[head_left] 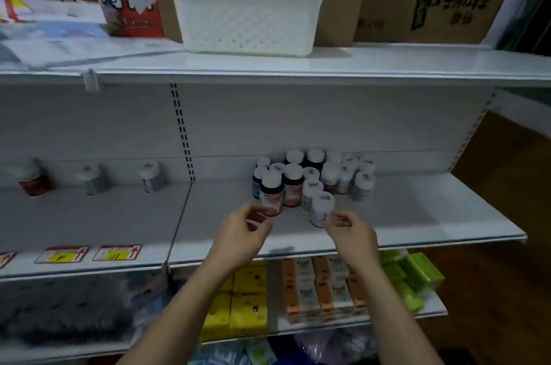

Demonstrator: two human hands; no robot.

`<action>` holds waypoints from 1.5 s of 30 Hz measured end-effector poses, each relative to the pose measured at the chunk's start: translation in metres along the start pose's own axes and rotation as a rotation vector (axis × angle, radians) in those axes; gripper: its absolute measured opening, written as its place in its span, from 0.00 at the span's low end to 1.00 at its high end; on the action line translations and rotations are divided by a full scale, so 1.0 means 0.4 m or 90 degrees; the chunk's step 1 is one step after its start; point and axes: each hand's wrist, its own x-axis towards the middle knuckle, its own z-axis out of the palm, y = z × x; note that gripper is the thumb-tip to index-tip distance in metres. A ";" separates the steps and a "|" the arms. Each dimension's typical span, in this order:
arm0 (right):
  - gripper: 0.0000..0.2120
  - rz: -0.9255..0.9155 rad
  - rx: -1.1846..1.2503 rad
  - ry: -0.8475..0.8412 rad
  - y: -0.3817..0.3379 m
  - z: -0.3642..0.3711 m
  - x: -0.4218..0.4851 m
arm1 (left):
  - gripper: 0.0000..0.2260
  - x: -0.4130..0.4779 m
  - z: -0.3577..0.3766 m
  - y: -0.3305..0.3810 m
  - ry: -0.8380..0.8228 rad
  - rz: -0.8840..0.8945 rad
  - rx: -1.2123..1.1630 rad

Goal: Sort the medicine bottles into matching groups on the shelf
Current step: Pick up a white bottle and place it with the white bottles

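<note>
Hovering before the medicine bottles (pixel 293 186), left hand (pixel 243 230) and right hand (pixel 353 229) fingers curl loosely, empty.

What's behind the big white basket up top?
A brown cardboard box stands behind the white basket. The basket covers the box's middle, so any printing there cannot be seen.

Both hands hung over the shelf (pixel 417 215), fingers loosely curled, holding nothing; the left hand (pixel 244 230) lay just before a dark bottle (pixel 271 195), the right hand (pixel 353 230) just beside a white bottle (pixel 320 209); behind these a cluster (pixel 328 174) of bottles stood upright, packed together; three lone bottles (pixel 92 178) stood well apart at the left; a white basket (pixel 247 7) sat on the upper shelf (pixel 387 60).
</note>
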 end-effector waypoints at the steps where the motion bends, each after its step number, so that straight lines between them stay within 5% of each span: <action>1: 0.16 0.016 0.011 -0.006 0.011 0.004 0.025 | 0.05 0.028 0.028 -0.004 -0.011 -0.009 -0.010; 9: 0.20 0.060 0.058 0.011 0.097 0.068 0.172 | 0.13 0.173 0.196 -0.038 -0.041 -0.106 -0.072; 19: 0.22 -0.004 0.118 0.077 0.100 0.153 0.223 | 0.10 0.189 0.231 -0.072 -0.023 -0.144 -0.120; 37: 0.24 0.007 0.166 -0.005 -0.103 0.187 0.006 | 0.24 0.096 0.054 -0.114 -0.105 0.034 -0.153; 45: 0.15 -0.070 0.329 -0.152 -0.253 0.194 -0.058 | 0.26 0.068 -0.061 -0.077 -0.029 0.078 -0.310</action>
